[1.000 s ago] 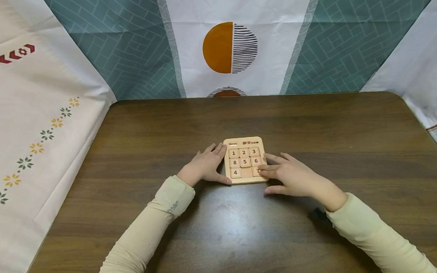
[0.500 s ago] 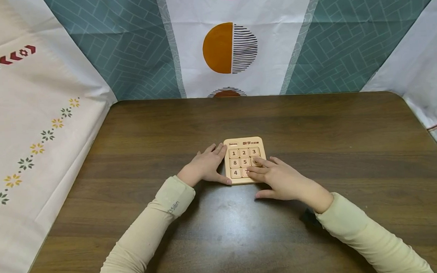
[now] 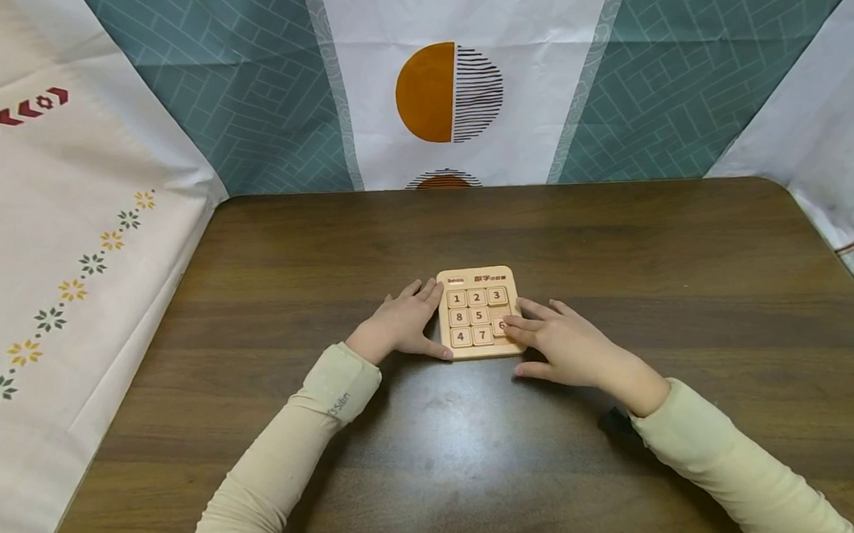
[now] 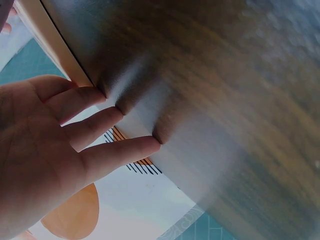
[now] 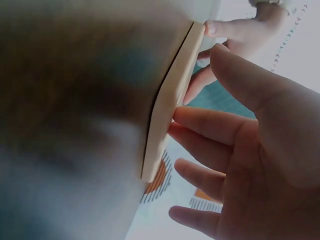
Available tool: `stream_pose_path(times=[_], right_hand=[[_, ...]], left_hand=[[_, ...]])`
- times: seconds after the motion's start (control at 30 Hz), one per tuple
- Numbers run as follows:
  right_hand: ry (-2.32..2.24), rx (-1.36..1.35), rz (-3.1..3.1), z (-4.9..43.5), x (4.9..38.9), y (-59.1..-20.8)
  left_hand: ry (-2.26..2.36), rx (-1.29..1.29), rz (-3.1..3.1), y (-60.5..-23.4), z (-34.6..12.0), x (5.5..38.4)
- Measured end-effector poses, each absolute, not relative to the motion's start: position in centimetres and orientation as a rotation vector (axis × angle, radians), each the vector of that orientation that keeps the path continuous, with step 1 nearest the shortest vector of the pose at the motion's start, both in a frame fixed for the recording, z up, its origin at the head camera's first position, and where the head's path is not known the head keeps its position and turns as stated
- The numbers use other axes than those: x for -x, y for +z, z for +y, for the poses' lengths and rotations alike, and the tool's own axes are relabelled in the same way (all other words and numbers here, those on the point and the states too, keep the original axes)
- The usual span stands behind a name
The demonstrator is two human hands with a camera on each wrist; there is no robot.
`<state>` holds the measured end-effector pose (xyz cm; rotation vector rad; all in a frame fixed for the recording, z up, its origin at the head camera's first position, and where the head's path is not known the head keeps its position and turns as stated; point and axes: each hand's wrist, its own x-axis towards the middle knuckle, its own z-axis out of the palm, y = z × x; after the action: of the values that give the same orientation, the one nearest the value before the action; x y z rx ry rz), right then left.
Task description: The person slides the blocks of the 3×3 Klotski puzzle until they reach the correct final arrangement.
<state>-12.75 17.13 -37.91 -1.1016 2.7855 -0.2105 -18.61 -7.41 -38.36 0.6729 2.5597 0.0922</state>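
Observation:
A pale wooden number slide puzzle [image 3: 482, 354] lies flat on the table, with printed characters along its top. Its tiles read 1 2 3 above, 8 and 5 in the middle, 4 and 7 below. The 6 tile [image 3: 499, 328] sits at the right, between the middle and bottom rows, partly under a fingertip. My right hand [image 3: 576, 347] touches that tile with extended fingers, thumb apart from the board. Along the puzzle's left edge rests my left hand [image 3: 401, 322], fingers spread and thumb at the lower left corner. The right wrist view shows the board [image 5: 167, 107] edge-on beneath my right fingertips.
The brown wooden table [image 3: 437, 459] carries the puzzle near its middle. Behind it hangs a teal and white patterned cloth [image 3: 259, 106]. A white cloth with small flower motifs [image 3: 75, 333] drapes along the left side.
The 7 tile has slid left into the bottom middle spot. My right hand moved left, then back right, and the 6 tile has shifted partway down. The left hand stays put.

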Motion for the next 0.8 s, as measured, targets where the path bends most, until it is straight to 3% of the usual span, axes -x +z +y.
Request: stream_pose_path(times=[0.23, 0.8], right_hand=[[-0.184, 1.15, 2.749, 17.2, 12.1, -37.6], [-0.194, 1.169, 2.694, 15.2, 15.0, -38.0]], left_hand=[[0.092, -0.671, 2.558, -38.2, -7.5, 18.6], [0.082, -0.65, 2.55, -38.3, -7.5, 18.7]])
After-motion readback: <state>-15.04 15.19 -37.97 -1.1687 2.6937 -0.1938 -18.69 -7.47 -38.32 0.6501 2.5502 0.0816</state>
